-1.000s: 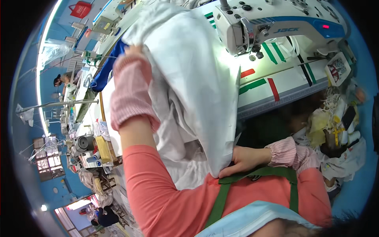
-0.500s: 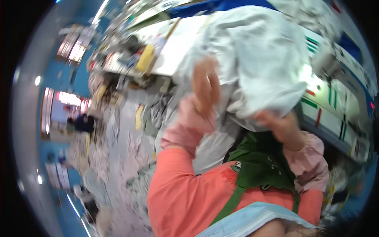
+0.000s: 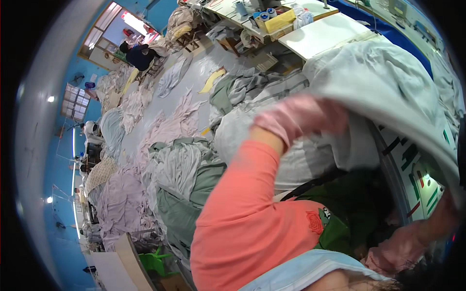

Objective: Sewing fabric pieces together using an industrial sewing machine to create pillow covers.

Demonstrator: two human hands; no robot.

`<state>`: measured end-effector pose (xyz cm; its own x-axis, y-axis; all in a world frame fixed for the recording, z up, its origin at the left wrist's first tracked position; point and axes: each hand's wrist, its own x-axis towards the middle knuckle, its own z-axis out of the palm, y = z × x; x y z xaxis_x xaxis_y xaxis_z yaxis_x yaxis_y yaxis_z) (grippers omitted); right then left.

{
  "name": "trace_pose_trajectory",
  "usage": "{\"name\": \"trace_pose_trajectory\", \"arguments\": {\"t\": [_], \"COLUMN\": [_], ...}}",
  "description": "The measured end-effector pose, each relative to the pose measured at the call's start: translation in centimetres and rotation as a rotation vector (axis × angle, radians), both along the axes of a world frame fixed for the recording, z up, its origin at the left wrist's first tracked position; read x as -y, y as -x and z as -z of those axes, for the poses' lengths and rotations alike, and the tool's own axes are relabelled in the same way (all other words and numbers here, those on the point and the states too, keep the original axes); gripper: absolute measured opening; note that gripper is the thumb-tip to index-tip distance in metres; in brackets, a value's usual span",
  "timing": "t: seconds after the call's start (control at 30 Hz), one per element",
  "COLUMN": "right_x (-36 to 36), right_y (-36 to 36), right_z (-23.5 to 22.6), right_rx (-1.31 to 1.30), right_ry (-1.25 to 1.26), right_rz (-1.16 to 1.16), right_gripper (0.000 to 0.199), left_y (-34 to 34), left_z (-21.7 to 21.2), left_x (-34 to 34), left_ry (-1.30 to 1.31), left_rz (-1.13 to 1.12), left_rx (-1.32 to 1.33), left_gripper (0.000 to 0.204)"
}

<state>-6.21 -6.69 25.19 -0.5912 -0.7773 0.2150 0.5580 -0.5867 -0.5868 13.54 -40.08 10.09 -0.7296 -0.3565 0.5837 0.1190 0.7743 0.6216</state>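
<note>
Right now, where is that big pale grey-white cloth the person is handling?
In the head view the pale cloth lies at upper right, draped over the table edge, its near fold over the raised left forearm's pink sleeve cover.

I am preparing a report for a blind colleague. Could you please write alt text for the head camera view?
A person in a coral top and green apron lifts a large pale grey-white cloth; the left arm in a pink sleeve cover reaches up under it, the left hand hidden. The right hand is at the cloth's lower edge. Heaps of fabric cover the floor.
</note>
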Motion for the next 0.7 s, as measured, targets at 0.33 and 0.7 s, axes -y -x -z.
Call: {"name": "trace_pose_trajectory", "arguments": {"t": [0.33,0.7], "right_x": [-8.7,-14.5], "right_y": [-11.2,-10.5], "right_z": [11.8,23.6], "right_rx": [-0.377,-1.342], "right_ry": [-0.140,-1.167], "right_rz": [-0.275,-0.577], "right_gripper": [0.071,0.033], "left_y": [-17.9,1.3], "left_z": [-8.5,5.1], "left_x": [-17.2,-4.4], "left_ry": [-0.141,0.522], "left_rz": [0.464,-0.511], "left_rx": [0.672,0.659], "left_gripper": [0.023,0.058]}}
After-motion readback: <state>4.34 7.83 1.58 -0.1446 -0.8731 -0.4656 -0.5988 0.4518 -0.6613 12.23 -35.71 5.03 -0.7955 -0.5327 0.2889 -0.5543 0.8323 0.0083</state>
